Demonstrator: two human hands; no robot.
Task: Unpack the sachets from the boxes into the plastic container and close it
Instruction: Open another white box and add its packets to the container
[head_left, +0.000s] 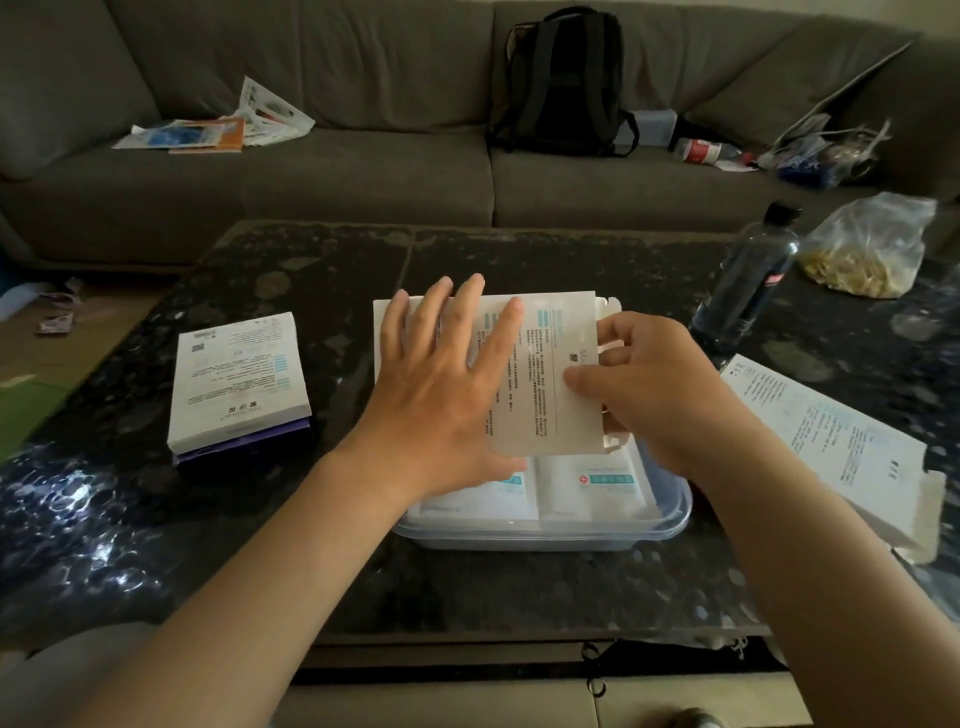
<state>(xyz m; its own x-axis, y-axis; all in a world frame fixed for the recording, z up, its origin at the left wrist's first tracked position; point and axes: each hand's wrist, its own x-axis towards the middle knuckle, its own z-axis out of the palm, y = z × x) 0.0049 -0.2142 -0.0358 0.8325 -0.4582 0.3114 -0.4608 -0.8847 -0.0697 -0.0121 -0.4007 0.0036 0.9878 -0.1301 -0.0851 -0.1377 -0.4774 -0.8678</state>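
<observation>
1. A person sits at a dark worktop (311, 545). Both hands are on a white box (545, 384), which lies over the far half of a clear plastic container (545, 540).
2. The left hand (441, 384) lies flat on top of the box with its fingers straight and spread. It presses down and grasps nothing.
3. The right hand (649, 384) grips the box's open right end, where the flaps stick out. Its thumb is on top and its fingers curl around the edge. It is not possible to tell whether it also pinches a sachet inside.
4. White sachets (587, 488) already lie side by side in the near half of the container, which has no lid on.
5. Two more boxes (239, 379) are stacked on the worktop to the left, well apart from the container. An opened box (841, 447) lies to the right, and a dark bottle (748, 280) stands behind it.
6. The step in hand appears to be emptying this box, with the task partly done.
7. The next move likely calls for the left hand to pin the box while the right draws the sachets out through the open end. They would then be lowered into the container beside the others.
8. The stacked boxes and the closing of the lid still seem to lie ahead.
</observation>
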